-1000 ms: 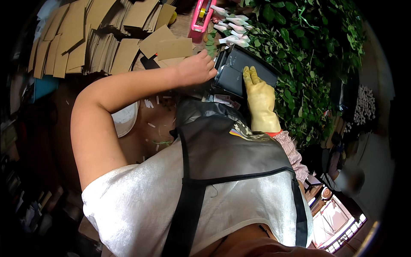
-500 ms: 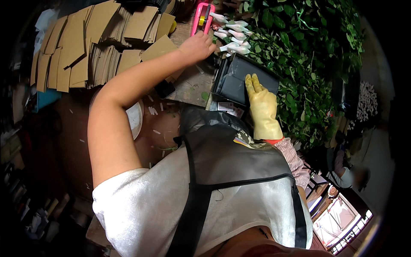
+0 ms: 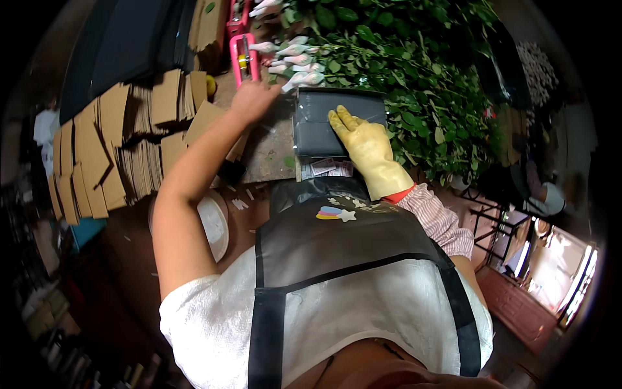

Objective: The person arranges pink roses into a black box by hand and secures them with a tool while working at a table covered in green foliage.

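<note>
My bare left hand (image 3: 254,102) is at the near end of a pink tape dispenser (image 3: 236,60) holding a yellow-cored roll. Its fingers are curled together there, and whatever they pinch is too small to make out. My right hand (image 3: 368,144), in a yellow rubber glove, lies on a dark grey folded sheet (image 3: 317,120), with two fingers stretched out flat over it. Just beyond the sheet, several white and pink sleeved flower heads (image 3: 301,59) lie with their tips toward the dispenser.
Leafy green stems (image 3: 421,84) cover the far right of the wooden table (image 3: 271,146). Stacks of brown cardboard (image 3: 97,155) stand at the left, with black sheets (image 3: 129,45) behind. A white bucket (image 3: 212,223) is below my left arm. Another person (image 3: 547,198) is at the far right.
The view has shifted, bringing the black sheets and a second pink dispenser into sight. My left hand stays by the dispenser, and my gloved hand remains on the grey sheet.
</note>
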Motion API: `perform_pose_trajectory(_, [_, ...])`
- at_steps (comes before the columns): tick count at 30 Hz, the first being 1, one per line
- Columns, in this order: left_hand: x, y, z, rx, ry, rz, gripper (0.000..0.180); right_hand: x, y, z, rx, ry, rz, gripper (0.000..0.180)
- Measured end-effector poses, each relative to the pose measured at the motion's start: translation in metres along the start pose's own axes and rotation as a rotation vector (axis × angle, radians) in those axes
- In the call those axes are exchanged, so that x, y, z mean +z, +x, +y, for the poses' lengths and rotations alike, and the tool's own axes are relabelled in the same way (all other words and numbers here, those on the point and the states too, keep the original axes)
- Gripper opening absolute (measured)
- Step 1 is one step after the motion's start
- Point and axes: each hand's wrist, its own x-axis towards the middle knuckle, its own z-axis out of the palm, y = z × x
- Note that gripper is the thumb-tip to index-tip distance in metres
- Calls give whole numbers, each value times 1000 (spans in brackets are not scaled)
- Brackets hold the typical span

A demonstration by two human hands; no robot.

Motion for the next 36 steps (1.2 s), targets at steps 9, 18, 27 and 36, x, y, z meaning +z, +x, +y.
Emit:
perform_pose_trajectory(9, [-48, -8, 26, -25, 285, -41, 25, -23, -10, 22, -29, 448, 188, 43])
perform_pose_trajectory(18, [-160, -23, 153, -895, -1492, 263, 39, -74, -16, -1, 22, 855, 131, 118])
perform_pose_trajectory(27, [-207, -62, 191, -639, -1708, -137, 53, -107, -31, 70, 80, 1636, 404, 37])
perform_pose_trajectory(36, [-165, -48, 261, -820, -1331, -91, 27, -96, -77, 28, 95, 1523, -408, 47])
